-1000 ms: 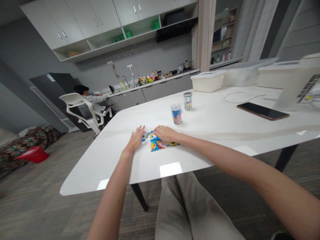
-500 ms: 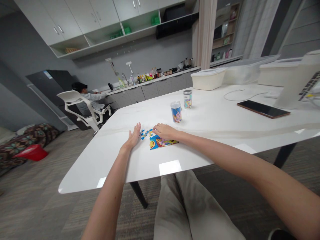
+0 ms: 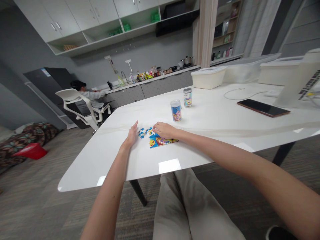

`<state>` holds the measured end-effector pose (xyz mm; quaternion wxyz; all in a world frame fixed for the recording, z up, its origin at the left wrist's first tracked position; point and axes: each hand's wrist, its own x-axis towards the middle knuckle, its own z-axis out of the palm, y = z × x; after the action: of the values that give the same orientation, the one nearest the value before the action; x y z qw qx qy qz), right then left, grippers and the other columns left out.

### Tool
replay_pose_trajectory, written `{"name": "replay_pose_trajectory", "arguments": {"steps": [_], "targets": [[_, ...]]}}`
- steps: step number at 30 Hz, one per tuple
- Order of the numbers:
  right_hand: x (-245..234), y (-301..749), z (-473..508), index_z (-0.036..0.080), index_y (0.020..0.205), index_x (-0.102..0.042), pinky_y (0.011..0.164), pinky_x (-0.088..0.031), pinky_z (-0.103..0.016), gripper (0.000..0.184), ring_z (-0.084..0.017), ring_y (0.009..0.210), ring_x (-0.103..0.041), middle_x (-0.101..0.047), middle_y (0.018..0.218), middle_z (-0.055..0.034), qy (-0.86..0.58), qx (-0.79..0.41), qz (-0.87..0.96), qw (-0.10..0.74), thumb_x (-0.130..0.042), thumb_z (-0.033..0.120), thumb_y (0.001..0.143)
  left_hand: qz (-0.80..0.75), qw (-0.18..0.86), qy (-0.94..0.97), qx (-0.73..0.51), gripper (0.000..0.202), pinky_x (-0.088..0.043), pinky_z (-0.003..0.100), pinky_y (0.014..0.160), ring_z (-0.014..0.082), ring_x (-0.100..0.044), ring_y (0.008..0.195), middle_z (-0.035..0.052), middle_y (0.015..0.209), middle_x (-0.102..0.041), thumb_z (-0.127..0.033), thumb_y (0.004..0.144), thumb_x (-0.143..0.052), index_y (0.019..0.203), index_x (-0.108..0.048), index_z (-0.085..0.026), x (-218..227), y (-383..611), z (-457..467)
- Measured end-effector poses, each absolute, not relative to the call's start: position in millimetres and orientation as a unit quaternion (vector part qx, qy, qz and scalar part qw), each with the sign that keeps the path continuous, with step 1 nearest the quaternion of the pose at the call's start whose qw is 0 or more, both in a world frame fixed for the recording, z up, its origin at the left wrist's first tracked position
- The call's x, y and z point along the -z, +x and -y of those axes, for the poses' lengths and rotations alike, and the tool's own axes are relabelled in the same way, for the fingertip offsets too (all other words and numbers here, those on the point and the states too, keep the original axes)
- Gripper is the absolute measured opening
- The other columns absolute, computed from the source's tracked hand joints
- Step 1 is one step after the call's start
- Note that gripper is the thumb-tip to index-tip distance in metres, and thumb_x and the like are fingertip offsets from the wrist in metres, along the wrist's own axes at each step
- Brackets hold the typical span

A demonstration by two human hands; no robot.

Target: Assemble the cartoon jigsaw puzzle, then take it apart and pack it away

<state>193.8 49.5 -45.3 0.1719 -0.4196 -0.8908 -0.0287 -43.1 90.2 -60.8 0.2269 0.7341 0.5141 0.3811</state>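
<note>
The left hand (image 3: 131, 136) stands up on its side now, fingers together, not lying flat like before. It is just beside the little blue puzzle pieces (image 3: 143, 132). The right hand (image 3: 163, 130) sits curved on the puzzle (image 3: 162, 141), but I cannot tell if it pinches a piece. Past them on the white table (image 3: 100, 160) stand a blue cup (image 3: 176, 110) and a jar (image 3: 187, 98).

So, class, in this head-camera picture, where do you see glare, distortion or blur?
In the head view, a bright rectangular glare patch sits on the white tabletop; wide-angle distortion slants the wall cabinets and stretches the right forearm; the jigsaw puzzle shows no obvious blur.
</note>
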Motion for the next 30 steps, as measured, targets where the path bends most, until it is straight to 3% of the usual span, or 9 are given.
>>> {"name": "replay_pose_trajectory", "arguments": {"steps": [5,9,12,18,22,30], "targets": [[46,195,-50,0.013,0.113,-0.058,0.091,-0.042,-0.033,0.029,-0.021,0.109,-0.054,-0.061,0.115,-0.0146,-0.405,0.015,0.896,0.18,-0.041,0.031,0.1,-0.518,0.265,0.683,-0.442,0.043,-0.042,0.042,0.103,0.0257,-0.062,0.11,0.0121,0.114,-0.069,-0.044,0.085,-0.042,0.103,-0.07,-0.016,49,-46,-83],[44,194,-47,0.012,0.113,-0.059,0.09,-0.043,-0.035,0.032,-0.022,0.11,-0.055,-0.062,0.114,-0.0148,-0.416,0.014,0.889,0.189,-0.035,0.031,0.101,-0.522,0.276,0.661,-0.463,0.032,-0.047,0.041,0.095,0.0256,-0.066,0.095,0.009,0.091,-0.073,-0.041,0.071,-0.063,0.087,-0.072,-0.015,44,-48,-76],[43,194,-46,0.012,0.112,-0.061,0.09,-0.043,-0.034,0.033,-0.022,0.111,-0.056,-0.063,0.116,-0.0149,-0.408,0.018,0.894,0.181,-0.035,0.029,0.101,-0.522,0.281,0.647,-0.479,0.035,-0.05,0.04,0.089,0.0252,-0.066,0.092,0.0079,0.09,-0.072,-0.029,0.06,-0.069,0.091,-0.069,-0.015,47,-50,-77],[44,193,-46,0.018,0.116,-0.062,0.094,-0.042,-0.036,0.036,-0.022,0.116,-0.056,-0.063,0.123,-0.0099,-0.38,-0.035,0.908,0.174,-0.032,0.032,0.101,-0.513,0.316,0.635,-0.483,0.051,-0.053,0.038,0.078,0.0264,-0.065,0.098,0.0085,0.1,-0.068,-0.011,0.048,-0.057,0.099,-0.058,-0.017,52,-55,-85],[43,193,-46,0.017,0.12,-0.061,0.097,-0.041,-0.038,0.038,-0.023,0.118,-0.055,-0.062,0.126,-0.0109,-0.371,-0.054,0.91,0.175,-0.031,0.033,0.101,-0.494,0.35,0.648,-0.463,0.05,-0.054,0.039,0.078,0.0258,-0.066,0.096,0.0087,0.1,-0.066,-0.011,0.048,-0.057,0.098,-0.055,-0.017,52,-52,-84],[42,192,-45,0.014,0.124,-0.059,0.103,-0.039,-0.038,0.041,-0.023,0.122,-0.052,-0.057,0.133,-0.0131,-0.353,-0.055,0.917,0.177,-0.031,0.033,0.101,-0.477,0.369,0.652,-0.46,0.055,-0.053,0.038,0.075,0.0229,-0.067,0.089,0.0056,0.097,-0.064,-0.024,0.048,-0.076,0.097,-0.052,-0.018,50,-47,-79]]}}
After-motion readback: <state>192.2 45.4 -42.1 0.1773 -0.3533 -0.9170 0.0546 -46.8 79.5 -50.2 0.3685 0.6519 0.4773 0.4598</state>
